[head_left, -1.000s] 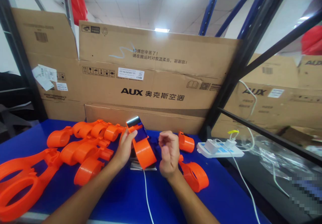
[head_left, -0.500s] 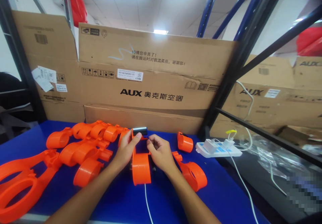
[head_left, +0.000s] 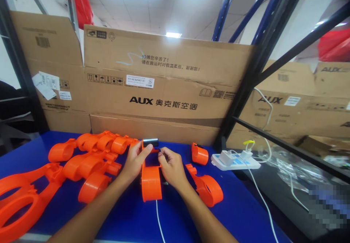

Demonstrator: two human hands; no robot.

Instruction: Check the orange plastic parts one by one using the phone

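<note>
My left hand (head_left: 135, 161) is closed round the left side of an orange plastic part (head_left: 151, 184) with a broad ring at its near end. Under the left thumb, at the far end, sits a black block (head_left: 150, 143) with a pale ridged top edge. My right hand (head_left: 172, 167) is closed in a pinch against the part's right side. What its fingers hold is hidden; a dark thin tip shows just left of them. A white cable (head_left: 159, 217) runs toward me from beneath the ring.
Several orange ring parts (head_left: 91, 168) lie to the left, beside large orange loops (head_left: 20, 206). Two more, a curved piece (head_left: 209, 190) and a short ring (head_left: 200, 155), lie to the right. A white power strip (head_left: 236, 163) is near the black rack post (head_left: 232, 112). Cardboard (head_left: 169, 126) stands behind.
The view has shifted slightly, so everything sits a little further left. Both hands keep the same grip on the part, with hardly any movement.
</note>
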